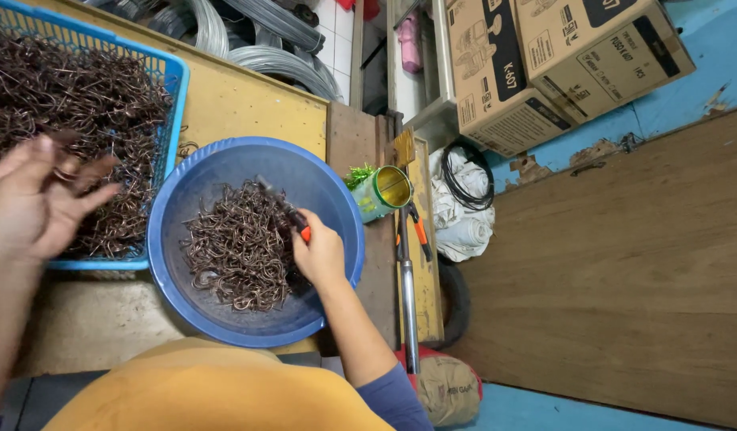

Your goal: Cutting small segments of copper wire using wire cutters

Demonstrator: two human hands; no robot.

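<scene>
Copper-brown wire hooks (241,247) are light, stiff, tangling; my right hand (320,255) grips orange-handled pliers (284,209), left hand (33,199) half-open, pinching some hooks.

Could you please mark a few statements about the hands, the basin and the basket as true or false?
1. The right hand holds a tool with an orange-red grip over the round blue plastic basin. True.
2. The basin is empty. False: it holds a pile of brown bent wire hooks.
3. The left hand is above the blue plastic mesh basket of hooks. True.
4. The green metal can stands inside the basin. False: it lies on its side outside, to the right of the basin.
</scene>
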